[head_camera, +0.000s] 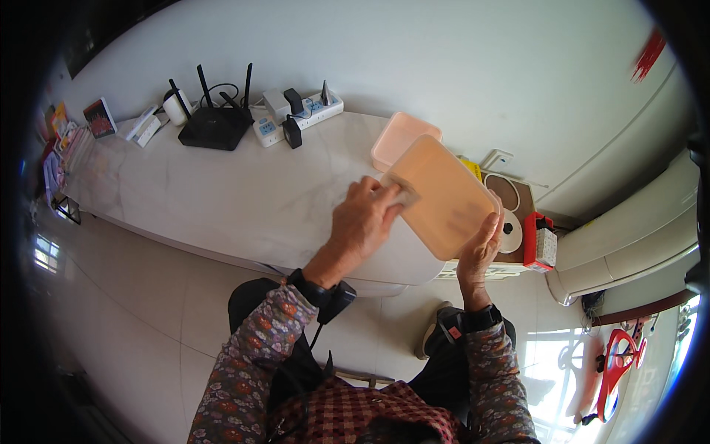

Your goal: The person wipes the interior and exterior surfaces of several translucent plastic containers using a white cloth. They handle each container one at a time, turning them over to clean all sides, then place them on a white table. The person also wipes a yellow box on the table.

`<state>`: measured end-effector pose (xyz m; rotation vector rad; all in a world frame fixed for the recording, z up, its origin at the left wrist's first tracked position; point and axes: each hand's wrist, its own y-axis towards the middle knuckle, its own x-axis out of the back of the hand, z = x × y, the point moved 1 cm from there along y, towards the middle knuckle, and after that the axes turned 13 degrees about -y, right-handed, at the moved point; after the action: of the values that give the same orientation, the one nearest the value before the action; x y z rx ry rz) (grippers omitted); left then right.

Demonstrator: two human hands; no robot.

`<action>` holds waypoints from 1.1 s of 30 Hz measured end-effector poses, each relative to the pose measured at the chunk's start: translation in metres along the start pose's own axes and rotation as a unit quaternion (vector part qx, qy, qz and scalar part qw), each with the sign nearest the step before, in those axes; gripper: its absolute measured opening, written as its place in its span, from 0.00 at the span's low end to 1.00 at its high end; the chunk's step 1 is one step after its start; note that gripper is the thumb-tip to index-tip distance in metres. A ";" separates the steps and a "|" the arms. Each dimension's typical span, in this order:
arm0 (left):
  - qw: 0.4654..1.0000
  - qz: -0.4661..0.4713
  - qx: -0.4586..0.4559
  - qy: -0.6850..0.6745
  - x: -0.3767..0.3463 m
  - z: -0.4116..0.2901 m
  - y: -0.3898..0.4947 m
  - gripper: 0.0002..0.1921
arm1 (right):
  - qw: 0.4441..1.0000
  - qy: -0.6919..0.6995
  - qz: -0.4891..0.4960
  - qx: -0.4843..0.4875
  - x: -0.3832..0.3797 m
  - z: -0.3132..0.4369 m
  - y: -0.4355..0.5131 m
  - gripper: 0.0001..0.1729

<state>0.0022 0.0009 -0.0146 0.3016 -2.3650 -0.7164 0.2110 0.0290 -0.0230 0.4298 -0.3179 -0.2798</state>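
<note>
My right hand (478,252) grips the near right corner of a translucent orange plastic container (438,191), thumb over its rim. Its fingers show faintly through the plastic. The container is held tilted above the right end of a white marble-patterned table (266,194). In my left hand (360,216) is a small greyish cloth (409,195), blurred, against the left side of the container. Behind it, a second, pinkish plastic container (404,133) sits on the table near the wall, partly covered by the orange one.
Along the wall stand a black router (213,130), a white power strip (321,112) with plugged adapters, and a telephone (145,126). To the right, a low cabinet holds a white round lid (510,233) and a red box (533,241). A large white cylindrical appliance (627,250) stands beyond.
</note>
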 end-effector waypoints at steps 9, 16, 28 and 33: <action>0.993 0.080 -0.033 -0.078 -0.024 -0.034 -0.028 0.19 | 0.999 0.002 -0.040 0.016 -0.004 -0.005 0.000 0.33; 0.996 0.059 -0.057 -0.039 -0.014 -0.022 -0.016 0.19 | 0.999 0.026 -0.025 0.009 -0.001 -0.007 0.003 0.32; 0.990 0.087 -0.071 -0.088 -0.022 -0.036 -0.024 0.20 | 0.999 0.021 0.026 -0.004 -0.007 -0.009 -0.004 0.31; 0.999 0.018 -0.046 -0.014 -0.009 -0.015 -0.008 0.20 | 0.999 0.008 0.047 -0.024 -0.007 -0.006 -0.008 0.31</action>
<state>0.0187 -0.0085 -0.0143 0.2108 -2.3493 -0.8146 0.2048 0.0270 -0.0334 0.3677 -0.3142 -0.1923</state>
